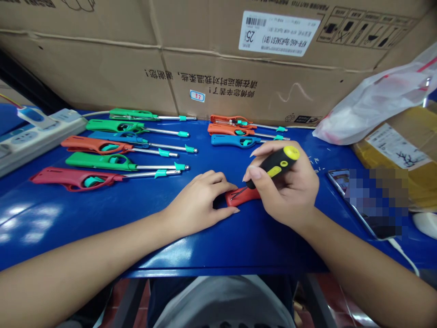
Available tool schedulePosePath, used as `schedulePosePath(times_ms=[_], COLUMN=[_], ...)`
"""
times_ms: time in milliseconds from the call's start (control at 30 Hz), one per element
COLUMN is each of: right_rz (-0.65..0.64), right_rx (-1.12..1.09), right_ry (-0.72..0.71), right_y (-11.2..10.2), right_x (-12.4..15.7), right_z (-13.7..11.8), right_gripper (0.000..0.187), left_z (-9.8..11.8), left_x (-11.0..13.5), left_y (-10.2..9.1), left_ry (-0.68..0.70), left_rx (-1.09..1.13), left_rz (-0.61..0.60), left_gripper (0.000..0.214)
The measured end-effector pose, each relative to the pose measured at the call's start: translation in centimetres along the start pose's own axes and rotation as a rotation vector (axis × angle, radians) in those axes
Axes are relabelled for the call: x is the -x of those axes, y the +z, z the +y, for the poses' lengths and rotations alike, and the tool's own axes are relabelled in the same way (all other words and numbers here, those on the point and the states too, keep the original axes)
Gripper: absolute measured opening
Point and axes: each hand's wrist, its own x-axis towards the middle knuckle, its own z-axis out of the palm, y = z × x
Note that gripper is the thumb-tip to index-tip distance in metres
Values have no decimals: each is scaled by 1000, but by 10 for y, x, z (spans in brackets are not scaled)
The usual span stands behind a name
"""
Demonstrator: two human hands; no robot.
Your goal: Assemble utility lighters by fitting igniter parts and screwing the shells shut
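Twelve o'clock is straight away from the person, three o'clock to the right. The red lighter handle (251, 196) lies on the blue tabletop (205, 241) in the middle, between the two hands. From the left hand (198, 196) it sits at three o'clock, with its bare end caught between thumb and fingers, the thumb on the six o'clock side and the fingertips on the twelve o'clock side. The right hand (293, 191) is wrapped round the screwdriver (273, 172), thumb along the grip, and covers the handle's other end. Seen from the right hand, the bare end lies toward nine o'clock. The left hand is nearer to that end; the right hand reaches it only with the screwdriver's thin shaft.

The screwdriver's long axis slants, butt toward two o'clock and raised, tip toward eight o'clock and down at the bare end. Whether the tip touches or hovers just above is too fine to tell. The lighter handle's long axis runs roughly from nine to three o'clock, the bare end pointing to nine; what lies under the right hand is hidden.

A row of lighters (102, 161) lies toward ten o'clock, a smaller group (235, 140) toward twelve, and a phone (363, 207) at three.
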Motion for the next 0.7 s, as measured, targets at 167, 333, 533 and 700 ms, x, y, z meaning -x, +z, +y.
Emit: schedulePosePath(times_ms=[167, 333, 533, 700], right_rz=[-49, -59, -273, -359], right_rx=[11, 3, 38, 345], right_ry=[38, -37, -54, -197], right_y=[-2, -1, -18, -23], right_x=[-2, -5, -13, -29], right_z=[1, 3, -7, -15], right_gripper=[24, 51, 51, 33], left_z=[0, 0, 1, 0], left_x=[-1, -1, -2, -1], left_y=[1, 1, -1, 0], left_ry=[0, 3, 19, 11], left_rx=[9, 3, -6, -5], left_rz=[-8, -1, 17, 24], left_gripper=[36, 35, 31, 28])
